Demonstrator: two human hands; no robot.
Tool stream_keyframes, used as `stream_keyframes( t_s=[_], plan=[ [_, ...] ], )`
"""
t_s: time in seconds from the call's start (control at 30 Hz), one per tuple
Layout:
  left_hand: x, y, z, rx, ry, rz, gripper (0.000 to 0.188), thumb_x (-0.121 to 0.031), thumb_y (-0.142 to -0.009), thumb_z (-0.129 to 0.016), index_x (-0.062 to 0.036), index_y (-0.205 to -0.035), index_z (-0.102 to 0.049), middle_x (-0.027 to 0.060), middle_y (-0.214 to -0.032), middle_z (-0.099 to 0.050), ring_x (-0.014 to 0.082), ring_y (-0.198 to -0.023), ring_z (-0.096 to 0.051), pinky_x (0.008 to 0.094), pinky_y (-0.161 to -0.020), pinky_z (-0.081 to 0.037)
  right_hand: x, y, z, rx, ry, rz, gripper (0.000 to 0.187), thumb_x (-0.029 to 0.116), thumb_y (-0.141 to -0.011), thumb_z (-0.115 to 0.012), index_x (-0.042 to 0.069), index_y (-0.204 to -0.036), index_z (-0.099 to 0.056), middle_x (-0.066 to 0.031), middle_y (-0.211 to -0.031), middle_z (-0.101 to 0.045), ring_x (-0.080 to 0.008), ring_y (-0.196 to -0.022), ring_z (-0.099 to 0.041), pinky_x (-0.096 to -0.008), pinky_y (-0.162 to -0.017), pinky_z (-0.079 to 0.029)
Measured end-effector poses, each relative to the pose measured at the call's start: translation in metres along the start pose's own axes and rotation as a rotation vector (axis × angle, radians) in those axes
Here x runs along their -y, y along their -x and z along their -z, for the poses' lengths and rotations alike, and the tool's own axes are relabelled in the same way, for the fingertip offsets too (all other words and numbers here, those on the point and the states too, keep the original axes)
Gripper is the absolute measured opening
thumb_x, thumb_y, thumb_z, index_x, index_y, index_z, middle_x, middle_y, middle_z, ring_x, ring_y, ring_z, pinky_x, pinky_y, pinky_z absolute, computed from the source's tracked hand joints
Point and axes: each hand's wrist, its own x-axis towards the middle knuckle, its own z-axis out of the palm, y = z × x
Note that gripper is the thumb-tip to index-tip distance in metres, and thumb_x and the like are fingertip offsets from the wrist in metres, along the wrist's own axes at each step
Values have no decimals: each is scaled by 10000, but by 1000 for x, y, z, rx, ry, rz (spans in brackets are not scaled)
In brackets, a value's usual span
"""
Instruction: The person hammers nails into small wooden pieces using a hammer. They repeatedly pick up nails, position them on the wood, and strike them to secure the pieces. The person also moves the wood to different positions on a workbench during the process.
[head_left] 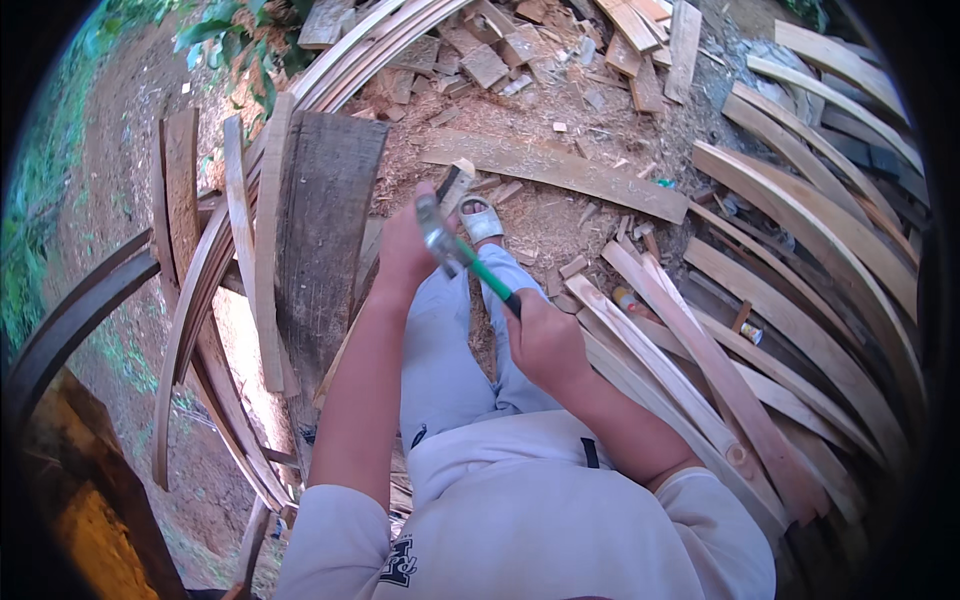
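Note:
My right hand point(545, 340) is closed around the black grip of a hammer point(484, 270) with a green shaft. The metal hammer head crosses in front of my left hand point(402, 245), and I cannot tell whether it touches anything. My left fingers are wrapped round a short wooden piece with a dark side point(457, 185). Its pale end sticks out past the fingers; the rest is hidden by the hand and hammer head. Both hands are held above my legs, near a sandalled foot point(481, 220).
A wide dark plank point(325, 230) stands at the left beside curved wooden strips point(205, 290). Long curved boards point(800, 340) are stacked at the right. Ahead, a slightly curved board point(555, 175) lies on ground strewn with shavings, near wood offcuts point(485, 65).

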Motion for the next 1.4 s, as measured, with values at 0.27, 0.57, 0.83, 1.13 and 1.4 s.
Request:
stream_keyframes(
  t_s=[0.27,0.57,0.83,1.13,1.4],
  plan=[
    [0,4,-9,-197,-9,22,398,-319,-944,-779,-32,-1111,-560,252,-840,-714,491,-818,-720,566,-698,-564,-18,2,-10,-141,-93,68,192,109,-899,-705,24,-1014,-577,-125,-782,-635,-308,-590,-670,-426,-512,-540],
    [-1,4,-8,-204,-198,-60,418,-330,-956,-782,32,-1050,-594,276,-807,-698,511,-803,-708,525,-682,-549,3,8,-5,-189,-217,100,211,108,-890,-714,37,-999,-548,-111,-726,-599,-319,-581,-665,-434,-501,-535],
    [11,2,-5,-170,-68,-97,432,-329,-924,-810,-1,-1014,-544,266,-805,-684,499,-797,-695,565,-698,-532,-30,18,-33,-28,-104,-218,216,155,-942,-710,47,-934,-523,-130,-721,-630,-333,-586,-699,-447,-489,-548],
    [-30,-6,-1,-244,-246,-14,527,-495,-925,-787,-15,-1082,-638,219,-982,-725,439,-879,-730,526,-767,-571,-99,114,-12,79,80,-633,270,286,-1056,-611,46,-956,-536,-211,-799,-699,-451,-695,-709,-561,-611,-566],
    [-36,-19,-22,-304,-127,-25,448,-376,-964,-749,-50,-1243,-621,182,-1061,-739,428,-887,-740,526,-762,-580,-187,266,-10,77,118,-1201,320,281,-1066,-590,-31,-1076,-658,-340,-996,-708,-539,-995,-683,-613,-827,-528]
  ],
)
